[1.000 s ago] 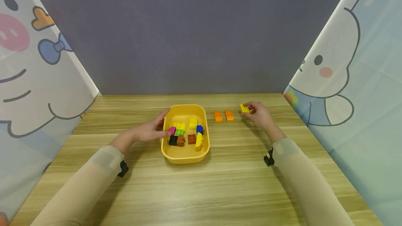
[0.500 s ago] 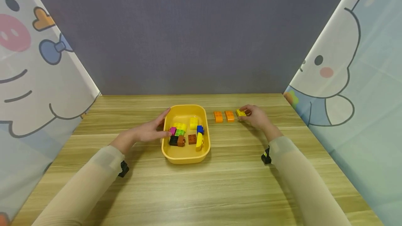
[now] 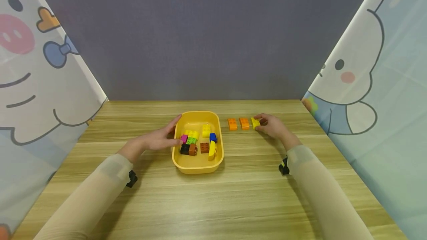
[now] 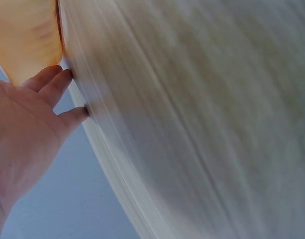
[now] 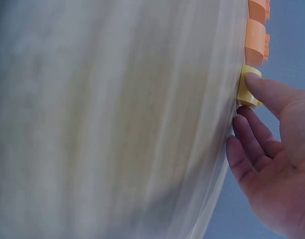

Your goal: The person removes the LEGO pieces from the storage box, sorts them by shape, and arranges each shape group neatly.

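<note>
While right wrist shows pinched yellow brick, head adds tray.

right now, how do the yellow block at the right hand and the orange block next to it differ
The right hand holds the yellow block; no hand touches the orange block beside it. That hand partly covers the yellow block, while the orange block shows whole in the head view. Both have studs on top and are outside the tray.

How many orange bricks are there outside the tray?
2. One orange brick lies right of the tray; the other orange brick lies between that one and the yellow brick that the right hand pinches. None seems hidden.
</note>
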The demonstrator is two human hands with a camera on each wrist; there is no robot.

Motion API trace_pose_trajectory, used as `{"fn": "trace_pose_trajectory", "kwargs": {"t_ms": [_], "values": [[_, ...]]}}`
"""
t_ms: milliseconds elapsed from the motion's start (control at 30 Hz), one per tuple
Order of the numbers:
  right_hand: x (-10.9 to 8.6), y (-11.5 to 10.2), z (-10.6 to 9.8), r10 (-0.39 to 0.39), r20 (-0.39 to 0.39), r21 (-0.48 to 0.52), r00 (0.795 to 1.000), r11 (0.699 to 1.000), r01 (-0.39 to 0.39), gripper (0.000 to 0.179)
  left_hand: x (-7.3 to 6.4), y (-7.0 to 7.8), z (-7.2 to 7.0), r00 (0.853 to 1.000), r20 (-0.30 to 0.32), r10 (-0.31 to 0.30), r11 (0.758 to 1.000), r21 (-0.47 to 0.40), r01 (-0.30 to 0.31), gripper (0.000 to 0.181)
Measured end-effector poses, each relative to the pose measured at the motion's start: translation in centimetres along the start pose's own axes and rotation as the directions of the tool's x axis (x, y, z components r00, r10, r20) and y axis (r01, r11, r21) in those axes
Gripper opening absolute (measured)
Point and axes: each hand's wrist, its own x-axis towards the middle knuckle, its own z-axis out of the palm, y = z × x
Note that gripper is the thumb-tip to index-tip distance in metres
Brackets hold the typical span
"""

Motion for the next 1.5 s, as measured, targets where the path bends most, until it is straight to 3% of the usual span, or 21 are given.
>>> {"fn": "trace_pose_trajectory", "kwargs": {"t_ms": [433,667,800,1033,1267,1500], "values": [[-0.5,0.4,-0.1,0.008,0.012,0.037,1.0,0.999,-0.009,0.065,0.1,0.0,0.2,1.0,0.011,0.0,1.0,-0.019,0.0,0.111],[-1.5,-0.8,-1.4,0.02,-0.078,0.016,0.997,1.0,-0.019,0.075,0.9,0.3,-0.3,1.0,0.01,0.015,1.0,0.011,-0.015,0.112],[-1.7,-3.1,-1.1,-0.029,-0.115,0.01,0.993,0.999,0.03,0.068,1.2,0.3,-0.5,1.0,0.012,0.02,0.999,0.027,-0.02,0.113],[-1.2,-9.3,2.4,-0.252,-0.143,0.053,0.957,0.964,0.262,0.045,0.9,0.0,-0.3,1.0,0.011,0.002,1.0,0.01,-0.002,0.113],[0.4,-15.3,5.8,-0.356,-0.047,0.127,0.933,0.925,0.359,0.041,0.5,-0.3,-0.2,1.0,0.005,-0.007,1.0,-0.008,0.007,0.112],[2.1,-18.8,7.9,-0.44,0.039,0.13,0.897,0.893,0.432,0.039,0.3,-0.5,-0.1,1.0,0.007,0.008,0.999,-0.042,-0.008,0.112]]}}
